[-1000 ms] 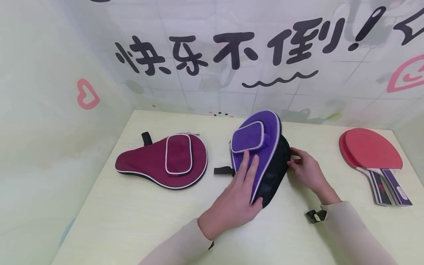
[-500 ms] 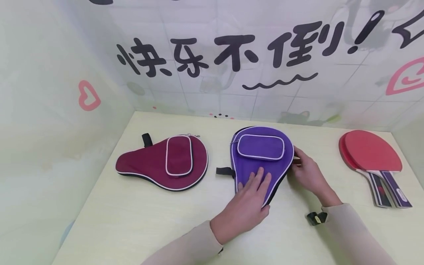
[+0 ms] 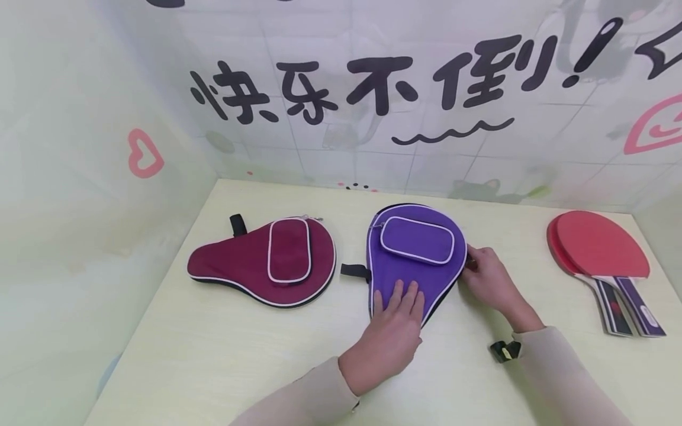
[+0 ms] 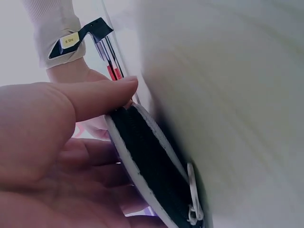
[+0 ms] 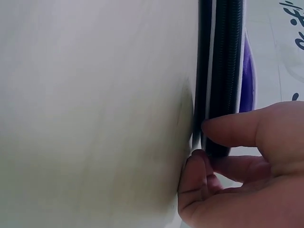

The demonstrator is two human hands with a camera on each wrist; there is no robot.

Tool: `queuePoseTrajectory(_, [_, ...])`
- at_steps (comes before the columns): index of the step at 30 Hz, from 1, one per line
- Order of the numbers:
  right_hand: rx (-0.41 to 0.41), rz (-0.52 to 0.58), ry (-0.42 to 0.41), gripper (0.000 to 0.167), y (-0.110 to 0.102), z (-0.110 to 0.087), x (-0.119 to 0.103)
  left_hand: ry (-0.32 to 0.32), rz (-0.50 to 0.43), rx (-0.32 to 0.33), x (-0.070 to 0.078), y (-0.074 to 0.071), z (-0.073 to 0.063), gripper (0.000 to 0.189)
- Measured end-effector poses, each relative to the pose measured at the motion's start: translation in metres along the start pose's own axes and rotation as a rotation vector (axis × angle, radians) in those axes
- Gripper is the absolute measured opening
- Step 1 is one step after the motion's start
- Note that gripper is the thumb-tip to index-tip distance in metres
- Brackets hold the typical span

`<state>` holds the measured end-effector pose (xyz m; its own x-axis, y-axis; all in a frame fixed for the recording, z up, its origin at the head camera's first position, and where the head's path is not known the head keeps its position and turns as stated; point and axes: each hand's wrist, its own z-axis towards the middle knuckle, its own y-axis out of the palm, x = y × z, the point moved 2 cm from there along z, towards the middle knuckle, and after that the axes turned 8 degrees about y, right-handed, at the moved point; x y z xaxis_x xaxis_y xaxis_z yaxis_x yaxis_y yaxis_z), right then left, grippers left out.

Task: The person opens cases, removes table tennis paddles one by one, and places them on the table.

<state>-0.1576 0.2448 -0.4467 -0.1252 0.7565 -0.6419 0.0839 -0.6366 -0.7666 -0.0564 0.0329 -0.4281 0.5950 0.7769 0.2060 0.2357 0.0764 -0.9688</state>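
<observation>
A purple table tennis bat case [image 3: 415,278] with white piping and a small front pocket lies in the head view, narrow end toward me. My left hand [image 3: 386,340] holds that narrow end, fingers laid over the front. In the left wrist view its thumb touches the dark zipped edge, and a metal zipper pull [image 4: 193,194] hangs there. At the right edge of the case, my right hand [image 3: 491,278] pinches low down by the table; the right wrist view shows thumb and fingers meeting beside the zipper [image 5: 230,61]. What lies between those fingertips is hidden.
On the left lies a maroon bat case [image 3: 250,257] with a black strap. Two red table tennis bats [image 3: 602,244] overlap on the right. The pale table [image 3: 213,367] meets a printed wall [image 3: 319,160] behind and side panels.
The purple case has come down from a tilted, raised pose to lie flat, turning its front upward, then slightly leftward. The left hand has moved with it; the right hand stays at its edge.
</observation>
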Motion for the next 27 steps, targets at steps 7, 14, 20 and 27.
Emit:
queuePoseTrajectory(7, [0.003,-0.023,0.026,0.039,0.001,0.000,-0.005,-0.010,-0.035,-0.004,-0.002,0.001,-0.001,0.070])
queuePoseTrajectory(14, [0.036,0.020,0.125,0.055,0.001,-0.003,-0.013,0.008,-0.128,0.025,-0.014,-0.013,-0.007,0.063])
queuePoseTrajectory(20, [0.140,0.005,0.218,0.053,0.001,-0.001,-0.032,-0.034,-0.177,0.227,-0.038,-0.035,-0.020,0.059])
queuePoseTrajectory(27, [0.217,0.020,0.139,0.048,0.016,0.005,-0.066,-0.212,-0.271,0.420,-0.078,-0.067,-0.033,0.056])
